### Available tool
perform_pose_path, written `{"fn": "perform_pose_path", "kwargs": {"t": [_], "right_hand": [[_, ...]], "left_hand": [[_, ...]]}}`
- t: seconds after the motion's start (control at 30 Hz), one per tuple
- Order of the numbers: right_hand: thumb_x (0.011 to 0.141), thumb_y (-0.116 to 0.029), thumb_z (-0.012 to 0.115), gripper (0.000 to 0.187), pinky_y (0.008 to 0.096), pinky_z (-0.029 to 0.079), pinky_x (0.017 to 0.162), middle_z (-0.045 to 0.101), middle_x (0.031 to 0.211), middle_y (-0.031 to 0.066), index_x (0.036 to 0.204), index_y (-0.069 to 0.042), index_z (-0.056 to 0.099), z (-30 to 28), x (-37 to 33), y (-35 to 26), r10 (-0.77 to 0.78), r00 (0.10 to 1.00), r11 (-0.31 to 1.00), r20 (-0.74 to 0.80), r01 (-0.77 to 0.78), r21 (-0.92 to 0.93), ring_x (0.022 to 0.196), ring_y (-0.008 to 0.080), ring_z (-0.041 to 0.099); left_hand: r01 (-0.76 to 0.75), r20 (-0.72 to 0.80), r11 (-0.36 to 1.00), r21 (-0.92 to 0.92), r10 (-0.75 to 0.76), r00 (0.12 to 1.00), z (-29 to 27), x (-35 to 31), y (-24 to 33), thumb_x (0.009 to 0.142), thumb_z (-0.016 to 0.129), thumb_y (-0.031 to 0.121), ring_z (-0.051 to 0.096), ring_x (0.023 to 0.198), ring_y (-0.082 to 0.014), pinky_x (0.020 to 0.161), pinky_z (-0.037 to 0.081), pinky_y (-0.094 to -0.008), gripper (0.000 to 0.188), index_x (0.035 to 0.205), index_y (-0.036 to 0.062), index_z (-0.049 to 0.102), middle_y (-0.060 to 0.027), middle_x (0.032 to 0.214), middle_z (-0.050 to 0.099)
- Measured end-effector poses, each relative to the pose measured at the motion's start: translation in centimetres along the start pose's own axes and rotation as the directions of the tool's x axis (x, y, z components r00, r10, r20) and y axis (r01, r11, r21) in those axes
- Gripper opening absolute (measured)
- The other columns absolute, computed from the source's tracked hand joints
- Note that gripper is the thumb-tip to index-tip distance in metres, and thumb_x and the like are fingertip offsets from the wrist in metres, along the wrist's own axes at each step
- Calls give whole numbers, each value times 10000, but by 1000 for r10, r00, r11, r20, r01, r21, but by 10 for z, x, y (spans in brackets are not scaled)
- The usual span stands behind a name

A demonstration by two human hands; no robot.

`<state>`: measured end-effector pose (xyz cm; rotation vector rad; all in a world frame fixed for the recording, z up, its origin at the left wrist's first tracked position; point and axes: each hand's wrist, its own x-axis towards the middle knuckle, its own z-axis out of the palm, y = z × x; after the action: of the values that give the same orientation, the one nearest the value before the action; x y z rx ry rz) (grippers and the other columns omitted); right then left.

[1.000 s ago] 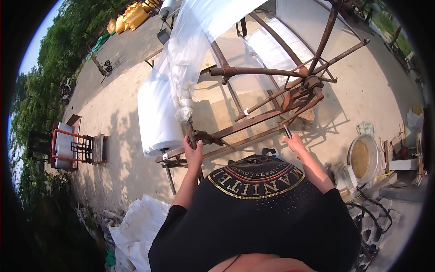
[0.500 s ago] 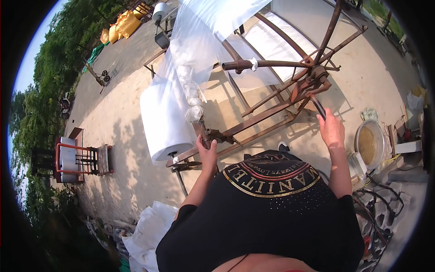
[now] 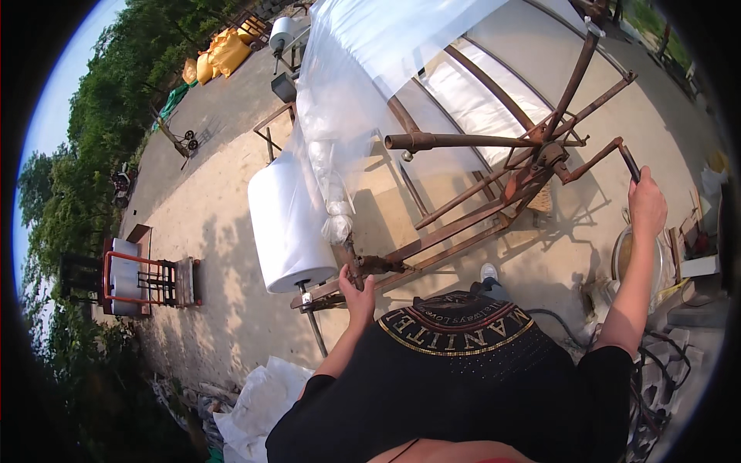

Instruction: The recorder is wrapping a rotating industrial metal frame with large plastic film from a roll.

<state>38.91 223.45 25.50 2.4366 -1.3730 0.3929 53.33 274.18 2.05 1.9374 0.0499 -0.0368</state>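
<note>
My left hand (image 3: pixel 357 292) grips the near end of a rusty metal bar (image 3: pixel 349 256) that carries a bunched twist of clear plastic film (image 3: pixel 338 162). My right hand (image 3: pixel 647 202) is closed on the black crank handle (image 3: pixel 629 162) of the rusty metal winding frame (image 3: pixel 502 166). A large white roll of plastic film (image 3: pixel 289 228) sits on the frame just left of my left hand. The clear film rises from it toward the top of the view.
A red and grey hand cart (image 3: pixel 147 278) stands at the left. White bags (image 3: pixel 255 405) lie near my feet. A round pan (image 3: pixel 629 255) and clutter sit at the right. Yellow sacks (image 3: pixel 220 54) lie far back on the sandy ground.
My right hand has swung the crank handle from low near the frame's middle up and out to the right. The left hand has stayed on the bar.
</note>
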Motion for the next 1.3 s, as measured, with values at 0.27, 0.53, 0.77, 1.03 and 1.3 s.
{"fn": "perform_pose_path", "kwargs": {"t": [0.27,0.53,0.77,1.03,1.3], "right_hand": [[837,-200,494,173,470,492,621,626,789,180,934,-57,510,92,72,51,118,989,993,86,-116,-31,748,363,612],[790,-161,447,257,436,496,731,631,897,205,913,-35,635,248,55,38,235,883,955,407,-287,72,858,349,616],[785,-210,459,297,375,485,773,626,995,163,938,-59,665,305,-75,-51,101,587,927,803,-349,138,929,300,606],[787,-348,602,340,332,398,607,509,698,73,745,-23,511,163,-175,-113,-462,410,563,786,-549,617,662,173,485],[841,-275,556,285,414,420,596,559,666,174,905,-10,471,-19,-44,-29,-388,865,793,319,137,593,636,332,555]], "left_hand": [[-50,-18,986,161,54,998,-2,-3,3,782,619,151,351,1149,-316,975,299,-374,631,1282,-15,273,-212,1220,329],[81,-19,947,310,-79,997,-13,-5,20,781,615,68,399,1163,-278,980,326,-337,619,1274,-56,262,-209,1239,342],[27,36,965,259,-37,999,-14,-4,25,789,586,29,454,1118,-237,948,342,-312,548,1245,-40,290,-177,1193,439],[109,93,983,149,-123,988,-3,1,42,806,598,113,469,1056,-209,910,361,-300,585,1275,-42,285,-161,1187,441],[162,90,984,-71,-155,984,-4,2,11,799,601,107,477,1038,-200,906,368,-301,599,1288,-31,284,-151,1181,454]]}}
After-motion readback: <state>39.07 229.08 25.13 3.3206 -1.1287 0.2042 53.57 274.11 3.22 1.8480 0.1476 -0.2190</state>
